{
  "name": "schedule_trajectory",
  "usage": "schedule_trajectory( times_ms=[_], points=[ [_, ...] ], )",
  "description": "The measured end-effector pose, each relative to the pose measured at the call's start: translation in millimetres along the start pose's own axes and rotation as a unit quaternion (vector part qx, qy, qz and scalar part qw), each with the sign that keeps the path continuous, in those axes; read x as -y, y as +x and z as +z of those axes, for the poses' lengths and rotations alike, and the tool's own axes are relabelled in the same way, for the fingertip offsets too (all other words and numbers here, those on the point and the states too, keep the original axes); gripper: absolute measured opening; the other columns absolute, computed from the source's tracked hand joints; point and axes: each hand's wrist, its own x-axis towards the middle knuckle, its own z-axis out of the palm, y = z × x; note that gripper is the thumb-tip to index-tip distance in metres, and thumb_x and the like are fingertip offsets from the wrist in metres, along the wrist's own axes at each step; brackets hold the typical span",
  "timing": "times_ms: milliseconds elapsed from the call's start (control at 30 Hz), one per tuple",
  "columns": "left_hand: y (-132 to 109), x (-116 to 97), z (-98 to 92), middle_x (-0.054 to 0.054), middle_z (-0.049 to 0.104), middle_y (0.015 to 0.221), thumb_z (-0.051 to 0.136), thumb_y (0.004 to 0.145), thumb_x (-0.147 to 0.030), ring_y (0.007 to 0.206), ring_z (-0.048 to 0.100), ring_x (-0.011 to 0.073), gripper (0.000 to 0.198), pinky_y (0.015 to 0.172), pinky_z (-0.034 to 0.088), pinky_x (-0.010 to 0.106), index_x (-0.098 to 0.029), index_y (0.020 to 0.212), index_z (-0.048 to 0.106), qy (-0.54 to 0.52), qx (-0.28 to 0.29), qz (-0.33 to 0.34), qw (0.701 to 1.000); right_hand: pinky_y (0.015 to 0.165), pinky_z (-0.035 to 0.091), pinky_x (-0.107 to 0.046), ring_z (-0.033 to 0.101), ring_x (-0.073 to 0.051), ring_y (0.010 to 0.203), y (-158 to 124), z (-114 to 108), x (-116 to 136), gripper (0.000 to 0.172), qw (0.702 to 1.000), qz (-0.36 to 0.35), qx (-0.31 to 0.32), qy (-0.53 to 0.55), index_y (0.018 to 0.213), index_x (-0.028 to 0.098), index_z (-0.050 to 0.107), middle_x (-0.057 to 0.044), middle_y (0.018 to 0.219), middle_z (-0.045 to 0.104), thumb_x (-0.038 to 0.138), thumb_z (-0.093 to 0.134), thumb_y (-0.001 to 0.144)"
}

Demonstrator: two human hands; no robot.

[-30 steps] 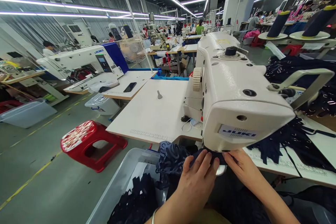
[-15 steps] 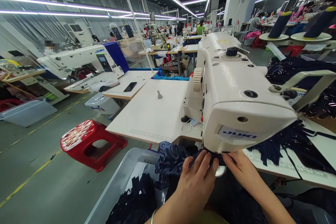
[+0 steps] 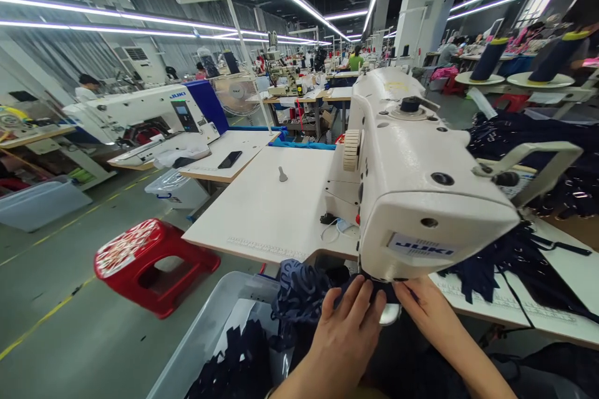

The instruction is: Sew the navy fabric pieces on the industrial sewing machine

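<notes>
A white sewing machine (image 3: 412,181) stands on a pale table (image 3: 266,206). Under its head lies dark navy lace fabric (image 3: 304,290). My left hand (image 3: 349,330) lies flat on that fabric with its fingers stretched toward the needle area. On the other side, my right hand (image 3: 423,312) presses the same fabric, fingers extended under the machine head. The needle and the fabric between my hands are mostly hidden by the machine.
A clear plastic bin (image 3: 206,343) with more navy pieces sits below left. A red stool (image 3: 145,262) stands on the floor. More navy fabric (image 3: 524,255) lies on the table at right. A phone (image 3: 229,159) rests on the neighbouring table. Other people work far behind.
The view has tilted and shifted slightly, so the machine sits lower in the frame. Both hands stay on the fabric under the machine head.
</notes>
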Motion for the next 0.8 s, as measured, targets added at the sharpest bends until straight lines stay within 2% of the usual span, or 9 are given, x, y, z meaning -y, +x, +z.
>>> schedule_trajectory(
  times_ms=[233, 400, 500, 567, 633, 700, 800],
  points=[
    [-4, 9, 17.9, 0.004, 0.067, 0.118, 0.045, 0.096, -0.036, 0.108, 0.059, 0.0164, 0.030, 0.091, 0.031, 0.032, -0.023, 0.116, 0.064, -0.056, -0.068, -0.013, 0.996, 0.093, 0.045, -0.037, 0.054, -0.024, 0.108, 8, -5, 25, 0.028, 0.997, -0.025, -0.024, 0.064, 0.106, 0.023, 0.062, -0.009, 0.109, 0.056, 0.024, 0.036, 0.096],
    [-4, 12, 22.3, 0.004, 0.067, 0.116, 0.044, 0.097, -0.035, 0.108, 0.060, 0.0179, 0.030, 0.090, 0.034, 0.032, -0.023, 0.117, 0.063, -0.063, -0.076, -0.006, 0.995, 0.093, 0.044, -0.035, 0.052, -0.021, 0.107, 6, 2, 28, 0.024, 0.990, 0.010, -0.099, 0.097, 0.117, 0.022, 0.049, -0.007, 0.108, 0.051, 0.021, 0.039, 0.094],
    [-5, 12, 21.3, 0.004, 0.067, 0.116, 0.043, 0.097, -0.034, 0.110, 0.059, 0.0186, 0.031, 0.092, 0.035, 0.032, -0.024, 0.120, 0.061, -0.058, -0.074, 0.010, 0.996, 0.088, 0.045, -0.032, 0.053, -0.019, 0.099, 2, 8, 23, 0.014, 0.985, 0.038, -0.106, 0.131, 0.107, 0.021, 0.046, -0.006, 0.103, 0.053, 0.024, 0.041, 0.094],
    [-7, 12, 21.5, 0.003, 0.065, 0.118, 0.039, 0.098, -0.029, 0.113, 0.057, 0.0189, 0.033, 0.094, 0.035, 0.031, -0.025, 0.125, 0.058, -0.040, -0.049, 0.018, 0.998, 0.080, 0.045, -0.030, 0.054, -0.018, 0.089, 1, 9, 20, 0.008, 0.982, 0.065, -0.086, 0.156, 0.098, 0.021, 0.045, -0.004, 0.094, 0.054, 0.027, 0.041, 0.096],
    [-10, 13, 23.0, 0.005, 0.063, 0.121, 0.039, 0.098, -0.030, 0.116, 0.056, 0.0204, 0.034, 0.094, 0.039, 0.032, -0.027, 0.129, 0.054, -0.042, -0.014, 0.025, 0.999, 0.077, 0.044, -0.029, 0.053, -0.017, 0.085, 0, 7, 19, 0.011, 0.979, 0.082, -0.068, 0.172, 0.095, 0.021, 0.044, -0.002, 0.090, 0.055, 0.031, 0.040, 0.097],
    [-13, 19, 25.7, 0.010, 0.059, 0.124, 0.042, 0.096, -0.034, 0.115, 0.056, 0.0231, 0.034, 0.092, 0.044, 0.034, -0.022, 0.127, 0.053, -0.088, -0.010, -0.020, 0.996, 0.079, 0.043, -0.030, 0.053, -0.017, 0.087, 0, 5, 20, 0.013, 0.978, 0.084, -0.063, 0.182, 0.097, 0.021, 0.045, -0.003, 0.092, 0.055, 0.033, 0.038, 0.098],
    [-16, 39, 32.3, 0.016, 0.056, 0.121, 0.040, 0.095, -0.038, 0.113, 0.057, 0.0262, 0.034, 0.089, 0.051, 0.039, -0.015, 0.116, 0.053, -0.204, -0.030, -0.182, 0.961, 0.081, 0.041, -0.030, 0.053, -0.017, 0.090, 0, -1, 25, 0.011, 0.976, 0.084, -0.067, 0.187, 0.098, 0.020, 0.046, -0.004, 0.095, 0.056, 0.030, 0.040, 0.097]
  ],
)
